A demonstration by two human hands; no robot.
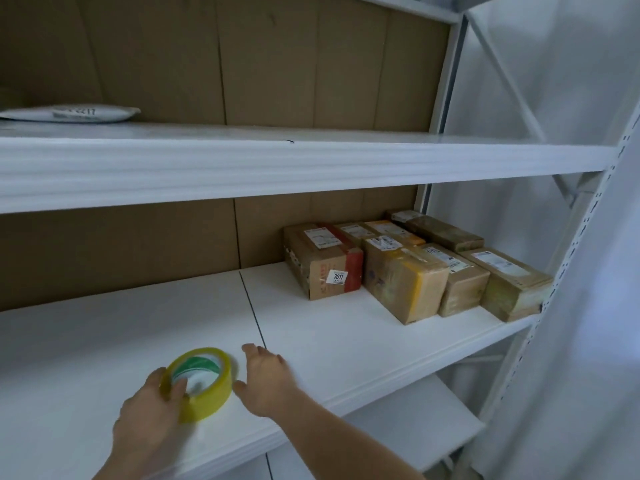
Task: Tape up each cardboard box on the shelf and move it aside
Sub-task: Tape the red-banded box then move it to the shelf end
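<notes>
The left hand (152, 407) grips the roll of yellow tape (200, 382) at the front of the middle shelf (329, 341), with fingers curled over its rim and into the hole. The roll stands tilted on the board, not flat. Just to the right of the roll, the right hand (266, 379) is spread and holds nothing; I cannot tell if it touches the board.

The roll is close to the front edge of the shelf. If the grip is loose, I think it can roll away or fall off the edge. The loose end of the tape does not show, so finding it may take time.

Far to the right of the roll, toward the back, the cardboard boxes (408, 268) stand tightly together in rows. Many seem already wrapped in tape. Pulling one out can drag its neighbours, and the box (512, 285) farthest right sits near the shelf end, so it may be pushed off.

On the upper shelf, far behind the roll to the left, lies a white parcel bag (69, 113).
</notes>
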